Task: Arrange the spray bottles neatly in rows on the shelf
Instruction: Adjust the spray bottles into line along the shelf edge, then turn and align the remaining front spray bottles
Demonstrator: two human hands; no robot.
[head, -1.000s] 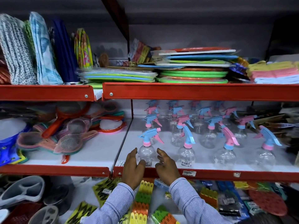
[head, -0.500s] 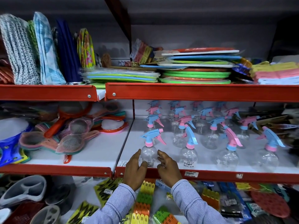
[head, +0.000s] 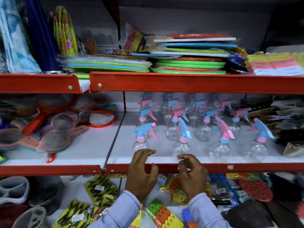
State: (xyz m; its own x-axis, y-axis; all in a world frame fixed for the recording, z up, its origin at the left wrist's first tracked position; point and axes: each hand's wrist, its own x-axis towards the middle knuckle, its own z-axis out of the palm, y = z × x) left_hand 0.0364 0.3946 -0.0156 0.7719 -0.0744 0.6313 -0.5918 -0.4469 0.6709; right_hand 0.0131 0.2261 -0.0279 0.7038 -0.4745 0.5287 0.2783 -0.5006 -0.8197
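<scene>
A household-goods shop: red-edged shelves (head: 197, 83) carry stacked plastic plates (head: 189, 65), strainers (head: 54, 140), many identical spray bottles (head: 182, 140) and price-stickered packets (head: 100, 188).

Clear glossy plastic spray bottles (head: 219, 149); painted metal shelf (head: 246, 167).
</scene>
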